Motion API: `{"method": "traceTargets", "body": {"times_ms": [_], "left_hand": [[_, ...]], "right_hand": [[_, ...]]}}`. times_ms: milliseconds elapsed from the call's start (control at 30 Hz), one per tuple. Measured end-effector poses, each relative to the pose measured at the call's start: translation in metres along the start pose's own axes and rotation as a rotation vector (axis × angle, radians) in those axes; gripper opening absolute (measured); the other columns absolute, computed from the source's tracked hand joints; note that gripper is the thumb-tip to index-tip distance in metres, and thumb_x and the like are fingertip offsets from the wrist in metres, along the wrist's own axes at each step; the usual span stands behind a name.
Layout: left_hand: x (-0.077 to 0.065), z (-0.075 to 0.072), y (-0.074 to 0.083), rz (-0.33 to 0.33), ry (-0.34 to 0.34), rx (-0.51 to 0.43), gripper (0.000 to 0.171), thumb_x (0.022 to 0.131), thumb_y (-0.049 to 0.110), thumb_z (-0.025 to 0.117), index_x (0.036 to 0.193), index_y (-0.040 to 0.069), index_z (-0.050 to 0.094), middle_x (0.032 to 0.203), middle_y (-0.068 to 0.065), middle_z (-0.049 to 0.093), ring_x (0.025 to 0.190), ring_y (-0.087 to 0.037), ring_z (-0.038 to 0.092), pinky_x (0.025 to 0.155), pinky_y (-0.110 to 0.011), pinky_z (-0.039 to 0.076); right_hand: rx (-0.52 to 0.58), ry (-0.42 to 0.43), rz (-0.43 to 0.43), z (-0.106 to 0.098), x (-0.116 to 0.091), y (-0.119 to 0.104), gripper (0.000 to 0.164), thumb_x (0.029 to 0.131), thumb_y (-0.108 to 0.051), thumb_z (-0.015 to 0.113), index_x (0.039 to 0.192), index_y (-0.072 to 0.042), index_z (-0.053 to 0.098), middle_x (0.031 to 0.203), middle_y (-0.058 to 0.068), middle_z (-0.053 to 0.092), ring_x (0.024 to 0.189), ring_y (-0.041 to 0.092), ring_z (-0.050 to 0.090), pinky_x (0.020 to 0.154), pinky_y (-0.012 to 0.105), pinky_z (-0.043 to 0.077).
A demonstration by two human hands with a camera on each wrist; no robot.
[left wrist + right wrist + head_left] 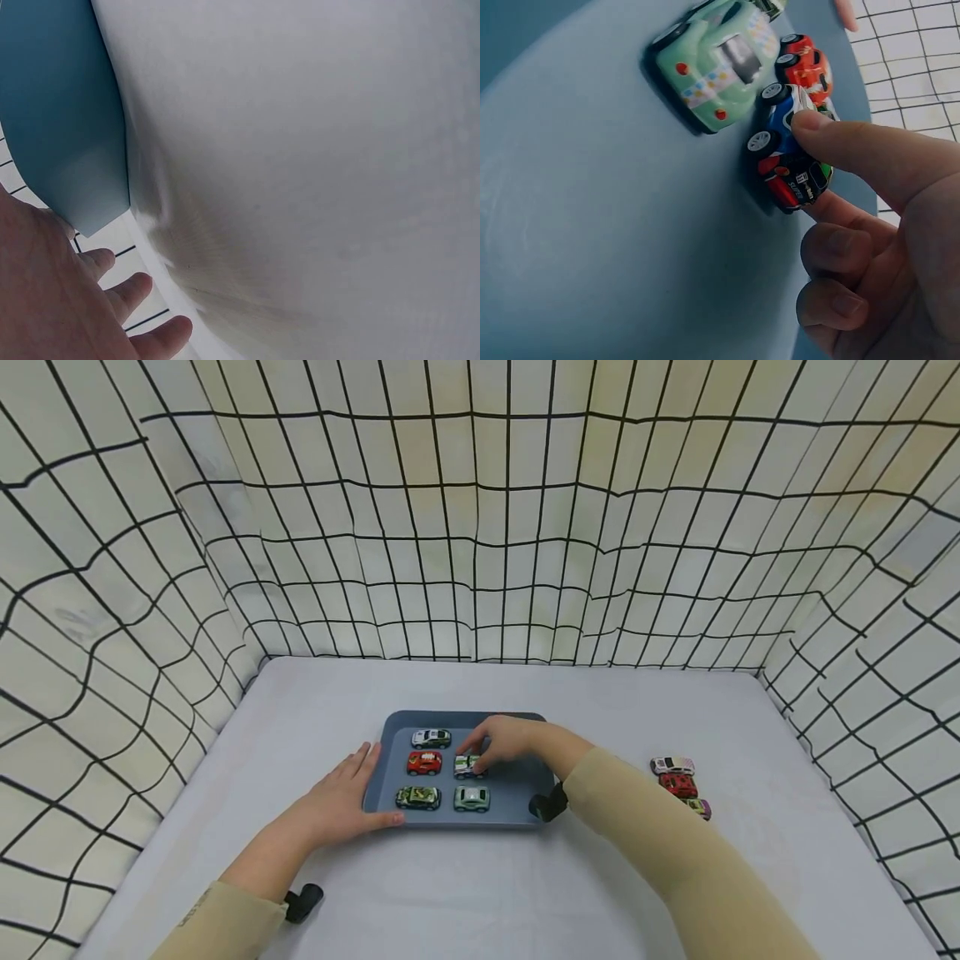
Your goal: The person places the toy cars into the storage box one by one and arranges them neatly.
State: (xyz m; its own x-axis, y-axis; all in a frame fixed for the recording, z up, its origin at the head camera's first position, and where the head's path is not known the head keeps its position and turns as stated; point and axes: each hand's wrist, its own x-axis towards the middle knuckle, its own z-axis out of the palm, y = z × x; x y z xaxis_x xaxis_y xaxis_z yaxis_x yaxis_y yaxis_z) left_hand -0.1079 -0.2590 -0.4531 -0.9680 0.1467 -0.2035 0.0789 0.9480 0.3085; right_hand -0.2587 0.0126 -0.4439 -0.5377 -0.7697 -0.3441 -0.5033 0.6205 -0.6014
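A blue-grey tray [517, 810] lies on the table with several toy cars in it. My right hand [512, 739] pinches a blue, white and green toy car [784, 142] between thumb and fingers, low over the tray floor. Beside it are a mint-green toy car [472, 799] and a red toy car [424, 763]. A white-and-black toy car [431, 738] and a camouflage toy car [417, 797] sit in the left part. My left hand [337, 797] rests at the tray's left edge, fingers straight and thumb at the near left corner.
To the right of the tray, a white toy car [672, 766], a red-and-black toy car [678, 786] and a purple-and-green toy car [699, 808] sit close together on the white tablecloth [465, 893]. A black grid net [480, 535] stands around the table's back and sides.
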Motion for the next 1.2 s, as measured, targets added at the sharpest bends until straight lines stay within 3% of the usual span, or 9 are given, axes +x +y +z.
{"method": "traceTargets", "body": {"times_ms": [333,633,1000,1200], "left_hand": [[-0.001,0.0,0.003,0.006,0.005,-0.009,0.124,0.077,0.075,0.066,0.158,0.001,0.01,0.163,-0.025,0.011,0.146,-0.049,0.017,0.111,-0.068,0.024],[-0.001,0.003,0.001,0.011,0.005,-0.011,0.124,0.076,0.076,0.065,0.158,0.001,0.01,0.163,-0.024,0.011,0.146,-0.048,0.017,0.111,-0.066,0.024],[-0.001,0.001,0.001,0.007,0.006,-0.004,0.124,0.076,0.077,0.064,0.158,0.001,0.01,0.163,-0.025,0.011,0.146,-0.049,0.017,0.111,-0.067,0.024],[-0.002,0.0,0.001,0.0,0.005,-0.003,0.125,0.076,0.078,0.063,0.158,0.001,0.01,0.163,-0.025,0.01,0.146,-0.049,0.016,0.11,-0.068,0.024]], "right_hand": [[-0.003,-0.002,0.019,0.002,0.002,0.003,0.04,0.089,-0.026,0.076,0.128,-0.031,0.068,0.119,-0.004,0.066,0.106,0.011,0.059,0.093,0.033,0.05],[0.017,0.039,0.023,-0.003,-0.003,0.001,0.046,0.086,-0.034,0.077,0.131,-0.033,0.066,0.11,-0.009,0.064,0.101,0.013,0.057,0.09,0.036,0.048],[0.09,0.106,-0.067,-0.015,-0.025,0.005,0.042,0.089,-0.027,0.076,0.13,-0.025,0.068,0.108,-0.001,0.067,0.078,0.017,0.059,0.069,0.032,0.05],[0.082,0.137,-0.064,-0.026,-0.047,0.012,0.044,0.089,-0.028,0.076,0.131,-0.021,0.067,0.114,0.006,0.066,0.074,0.016,0.056,0.068,0.031,0.05]]}}
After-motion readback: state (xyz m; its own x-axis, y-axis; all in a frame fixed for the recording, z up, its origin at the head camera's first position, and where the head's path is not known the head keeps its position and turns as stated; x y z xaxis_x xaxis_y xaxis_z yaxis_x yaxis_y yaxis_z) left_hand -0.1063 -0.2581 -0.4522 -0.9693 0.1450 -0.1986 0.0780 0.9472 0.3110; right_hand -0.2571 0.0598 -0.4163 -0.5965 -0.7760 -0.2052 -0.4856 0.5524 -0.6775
